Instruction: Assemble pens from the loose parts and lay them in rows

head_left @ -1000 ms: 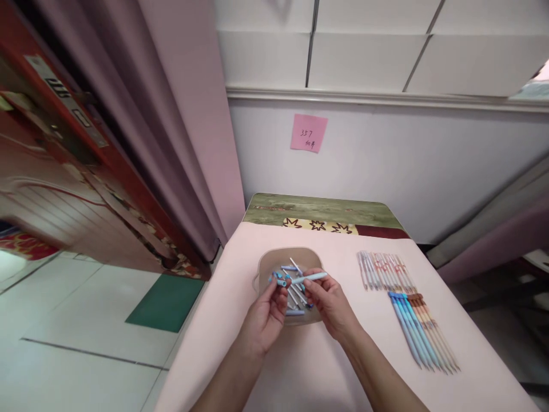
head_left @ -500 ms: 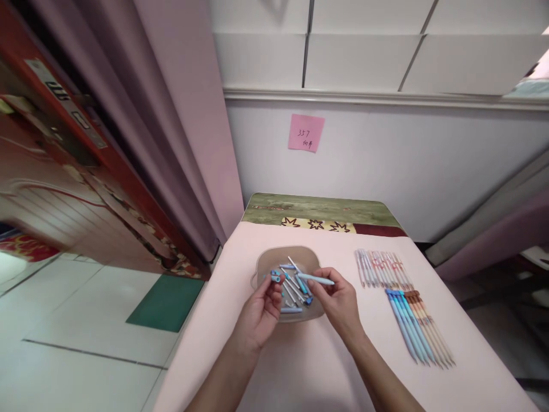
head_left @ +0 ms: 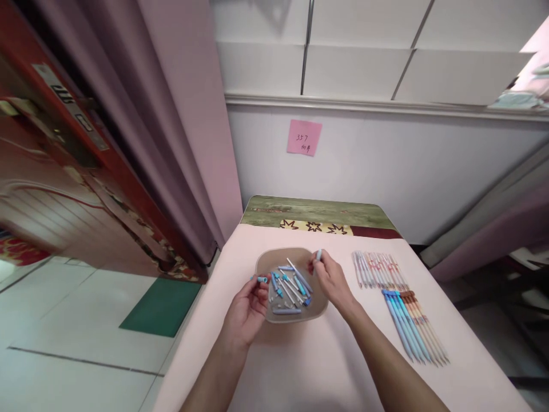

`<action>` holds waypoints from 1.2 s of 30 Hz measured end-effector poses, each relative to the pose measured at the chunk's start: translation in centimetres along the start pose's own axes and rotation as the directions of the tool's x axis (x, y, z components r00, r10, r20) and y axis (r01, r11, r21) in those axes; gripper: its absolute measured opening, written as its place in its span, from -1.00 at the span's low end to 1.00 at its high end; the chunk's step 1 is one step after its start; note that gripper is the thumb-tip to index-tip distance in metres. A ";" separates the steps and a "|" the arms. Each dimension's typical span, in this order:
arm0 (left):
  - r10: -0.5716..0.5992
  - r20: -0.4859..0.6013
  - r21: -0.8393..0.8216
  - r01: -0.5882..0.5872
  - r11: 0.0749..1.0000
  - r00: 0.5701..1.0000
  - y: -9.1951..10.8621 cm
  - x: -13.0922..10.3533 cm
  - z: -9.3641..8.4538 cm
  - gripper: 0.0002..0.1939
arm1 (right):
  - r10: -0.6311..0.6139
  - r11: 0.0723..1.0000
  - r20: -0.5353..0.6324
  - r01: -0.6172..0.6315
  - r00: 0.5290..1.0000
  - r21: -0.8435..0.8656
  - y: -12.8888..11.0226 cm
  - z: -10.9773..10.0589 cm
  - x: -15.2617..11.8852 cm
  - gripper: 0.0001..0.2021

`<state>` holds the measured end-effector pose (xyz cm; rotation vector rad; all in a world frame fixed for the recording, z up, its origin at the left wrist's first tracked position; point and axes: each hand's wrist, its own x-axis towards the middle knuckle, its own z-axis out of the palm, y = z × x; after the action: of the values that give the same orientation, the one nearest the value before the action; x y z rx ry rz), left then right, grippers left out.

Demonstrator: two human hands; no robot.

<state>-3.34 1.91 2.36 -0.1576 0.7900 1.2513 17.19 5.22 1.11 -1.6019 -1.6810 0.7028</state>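
Note:
Between thumb and fingertips, my left hand (head_left: 245, 312) pinches a short blue pen cap piece (head_left: 262, 280) with a hollow end, over the left rim of a beige plastic basin (head_left: 316, 309). My right hand (head_left: 334, 281) is closed on a light blue pen barrel (head_left: 318, 256) by the basin's right rim; the barrel points up and its lower part is hidden by the fingers. Inside the basin lie loose pen parts: white refills (head_left: 290, 293), blue barrels (head_left: 287, 311), and small blue and clear pieces.
Right of the basin, blue pens (head_left: 405, 329) lie beside beige pens with brown tops (head_left: 424, 326). Behind them is a row of clear pens (head_left: 380, 269). A pink tabletop (head_left: 300, 366) carries everything. A pink note (head_left: 304, 137) is stuck on the wall.
My right hand has turned the pen barrel from lying sideways to pointing up. My left hand, with its cap piece, has shifted left, leaving more of the basin's contents visible.

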 end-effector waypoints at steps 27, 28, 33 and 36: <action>-0.056 -0.012 -0.020 0.056 0.998 0.998 -0.4 0.1 -0.1 -0.83 | 0.120 0.702 0.173 0.040 0.978 -0.711 0.6 6.1 0.9 -0.78; -0.064 -0.008 -0.017 0.064 0.998 0.998 -0.3 0.1 -0.1 -0.83 | 0.099 0.702 0.160 0.045 0.982 -0.711 0.2 5.7 0.7 -0.79; -0.076 0.025 0.007 0.076 0.997 0.997 -0.6 0.3 0.1 -0.84 | -0.020 0.818 0.075 0.059 0.997 -0.572 -1.6 2.2 -2.2 -0.80; -0.062 0.042 0.029 0.061 0.998 0.997 -1.2 0.7 0.3 -0.85 | -0.130 0.930 0.072 0.146 0.989 -0.337 -1.8 0.1 -4.6 -0.82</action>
<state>-2.06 2.18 1.77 -0.1311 0.7599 1.1810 15.97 0.49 1.91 -1.6858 -2.0149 0.3949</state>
